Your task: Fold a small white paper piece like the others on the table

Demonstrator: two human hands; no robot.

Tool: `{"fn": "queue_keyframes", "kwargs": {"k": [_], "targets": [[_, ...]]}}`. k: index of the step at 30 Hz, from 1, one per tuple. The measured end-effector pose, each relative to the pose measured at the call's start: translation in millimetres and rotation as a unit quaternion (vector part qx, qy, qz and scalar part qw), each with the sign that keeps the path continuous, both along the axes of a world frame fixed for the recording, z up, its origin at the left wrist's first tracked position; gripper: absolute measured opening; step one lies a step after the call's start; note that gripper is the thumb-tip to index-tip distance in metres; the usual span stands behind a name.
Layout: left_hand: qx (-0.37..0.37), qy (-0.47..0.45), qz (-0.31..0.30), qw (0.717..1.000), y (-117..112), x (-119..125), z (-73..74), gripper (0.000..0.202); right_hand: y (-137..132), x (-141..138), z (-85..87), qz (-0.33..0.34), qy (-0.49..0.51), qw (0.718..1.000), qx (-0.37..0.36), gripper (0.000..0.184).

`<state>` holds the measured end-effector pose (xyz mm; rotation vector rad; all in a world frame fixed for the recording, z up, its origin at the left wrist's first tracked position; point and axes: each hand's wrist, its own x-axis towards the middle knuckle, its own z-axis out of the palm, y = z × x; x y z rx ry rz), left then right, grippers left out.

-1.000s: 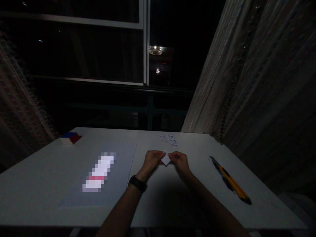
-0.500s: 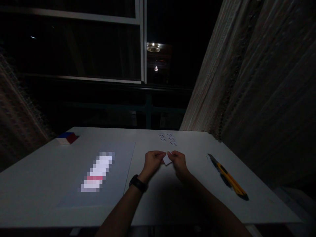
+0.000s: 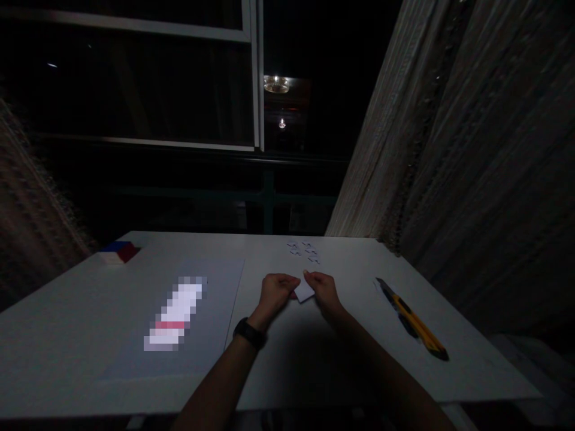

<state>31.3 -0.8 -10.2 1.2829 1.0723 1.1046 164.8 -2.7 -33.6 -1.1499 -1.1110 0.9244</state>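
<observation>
Left hand (image 3: 276, 291) and right hand (image 3: 326, 291) both pinching small white paper (image 3: 304, 293)

Far left, a curtain (image 3: 36, 197) hangs beside the white counter (image 3: 359, 272). A blue, red and white block (image 3: 117, 251) rests near the rear left corner. Next, a large pale sheet (image 3: 224, 287) lies flat; a patch on it is pixelated and unreadable. From this viewpoint the left forearm, wearing a dark wristband (image 3: 249, 335), overlaps the sheet's near right corner. At centre, each hand grips one side of the small white paper. Beyond the hands, small marked papers (image 3: 311, 252) lie clustered, markings illegible. Rightward, a yellow and black cutter (image 3: 415, 323) lies slantwise, blade end pointing away. A second curtain (image 3: 381, 120) hangs far right.
</observation>
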Motion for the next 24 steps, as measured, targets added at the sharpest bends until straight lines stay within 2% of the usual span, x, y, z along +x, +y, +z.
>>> {"fn": "queue_keyframes", "kwargs": {"k": [4,10,16,21,24], "targets": [[0.018,0.027,0.045,0.998,3,-4,1.7,0.013,1,2,-0.2,0.038,-0.032,0.999,-0.001,0.036],[0.019,0.007,0.032,0.999,9,-5,-4.2,0.015,4,6,-5.0,-0.007,-0.056,0.998,0.006,0.032],[0.012,-0.071,0.064,0.995,12,-7,-4.9,0.017,1,3,0.6,0.069,0.012,0.997,-0.015,0.028],[-0.04,-0.113,0.014,0.993,11,-8,-1.9,0.024,-1,7,2.1,0.084,0.057,0.994,-0.042,0.027],[-0.067,-0.126,-0.02,0.99,11,-10,-4.5,0.032,-3,10,4.2,0.116,0.071,0.989,-0.053,0.029]]}}
